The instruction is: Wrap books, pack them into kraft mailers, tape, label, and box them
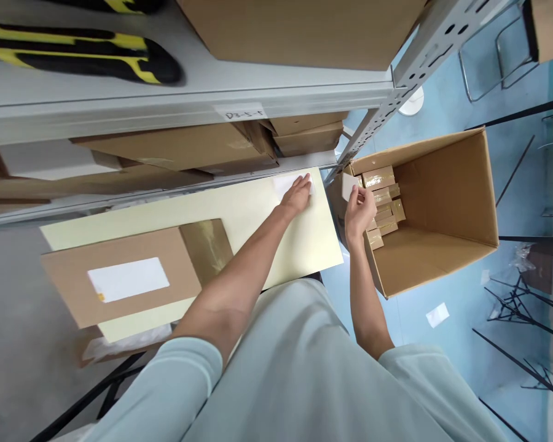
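A pale yellow board [253,199] stretches out in front of me beside the shelf. Near its right end, my left hand [296,195] lies over a white sheet of paper [283,183], fingers stretched out and resting on it; part of the sheet is hidden beneath the hand. My right hand [360,215] pinches a small white card [348,186] at the near left edge of a large open cardboard box [442,184]. Several small brown boxes [380,178] sealed with tape sit inside, just beyond my right fingers.
A flat cardboard carton [133,245] with a white label [129,279] rests on the board's left part. The metal shelf [184,101] holds cartons [179,144] and a black-and-yellow tool handle [120,55]. Its perforated post [424,58] rises near the box. Black rods stand at right.
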`<act>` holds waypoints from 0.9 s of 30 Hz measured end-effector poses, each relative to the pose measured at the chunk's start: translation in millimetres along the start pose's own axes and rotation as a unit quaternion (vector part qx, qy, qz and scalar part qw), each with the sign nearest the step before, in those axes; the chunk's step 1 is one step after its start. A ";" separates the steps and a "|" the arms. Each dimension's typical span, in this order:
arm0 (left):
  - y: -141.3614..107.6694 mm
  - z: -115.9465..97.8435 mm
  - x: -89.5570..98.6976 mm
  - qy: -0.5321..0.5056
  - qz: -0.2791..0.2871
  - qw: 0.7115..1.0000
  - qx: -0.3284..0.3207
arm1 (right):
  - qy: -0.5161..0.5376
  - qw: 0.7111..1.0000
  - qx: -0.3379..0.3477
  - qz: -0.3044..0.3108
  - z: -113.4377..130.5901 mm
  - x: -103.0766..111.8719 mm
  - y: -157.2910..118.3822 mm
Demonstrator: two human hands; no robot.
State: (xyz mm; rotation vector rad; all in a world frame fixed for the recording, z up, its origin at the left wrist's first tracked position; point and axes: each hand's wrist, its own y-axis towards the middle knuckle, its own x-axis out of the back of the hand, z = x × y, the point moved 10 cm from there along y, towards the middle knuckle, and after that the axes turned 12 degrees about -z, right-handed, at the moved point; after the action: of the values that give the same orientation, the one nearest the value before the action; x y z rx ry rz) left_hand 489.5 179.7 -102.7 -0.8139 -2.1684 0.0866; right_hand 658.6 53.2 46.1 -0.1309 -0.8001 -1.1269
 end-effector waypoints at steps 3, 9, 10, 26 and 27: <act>-34.5 -13.7 36.0 -0.179 -0.098 0.976 0.072 | 0.057 0.995 0.076 0.009 43.5 24.8 -26.0; -210.2 -37.1 72.0 -0.616 -0.127 0.752 0.199 | 0.160 0.933 0.265 0.185 116.5 38.9 -148.3; -239.0 -32.4 79.2 -0.626 -0.144 0.736 0.213 | 0.177 0.911 0.291 0.231 125.3 40.1 -174.1; -433.0 88.4 174.4 -0.489 -0.240 0.795 0.268 | 0.238 0.744 0.024 0.624 190.7 37.5 -346.5; -440.4 89.8 183.6 -0.498 -0.234 0.796 0.253 | 0.241 0.751 0.018 0.614 200.4 37.7 -353.0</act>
State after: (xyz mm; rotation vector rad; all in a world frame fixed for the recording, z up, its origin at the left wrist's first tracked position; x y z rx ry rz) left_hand 108.3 -44.3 97.7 0.2003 -3.0149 0.9871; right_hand 267.3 -40.0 111.9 -0.2668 -0.1282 0.1486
